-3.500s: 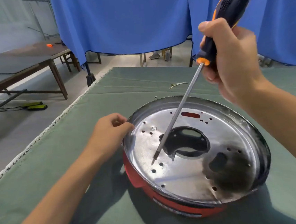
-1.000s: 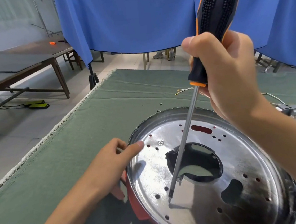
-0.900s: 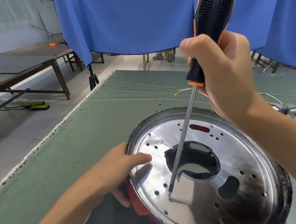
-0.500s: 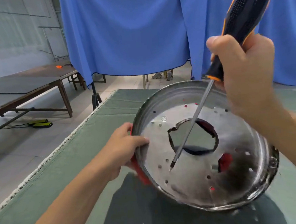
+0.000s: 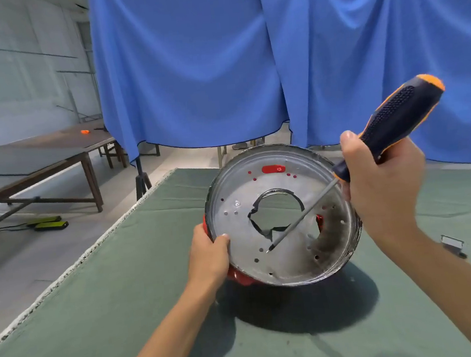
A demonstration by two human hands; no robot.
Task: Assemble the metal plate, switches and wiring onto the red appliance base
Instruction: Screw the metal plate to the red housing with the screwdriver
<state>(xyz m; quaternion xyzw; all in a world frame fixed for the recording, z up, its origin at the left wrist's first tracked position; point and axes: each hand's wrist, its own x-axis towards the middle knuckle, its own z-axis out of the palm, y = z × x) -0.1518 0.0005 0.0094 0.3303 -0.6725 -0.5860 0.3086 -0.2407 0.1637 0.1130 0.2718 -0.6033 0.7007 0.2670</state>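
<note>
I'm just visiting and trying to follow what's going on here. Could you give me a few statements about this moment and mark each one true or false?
1. The right hand holds a screwdriver. True.
2. The base lies flat on the table. False: it is tipped up, its open side facing the camera, with its lower edge at the table.
3. The left hand grips the rim of the base. True.
4. The metal plate is solid, without openings. False: it has a large centre cutout and many small holes.
5. The cloth hanging behind is green. False: it is blue; the table cover is green.
</note>
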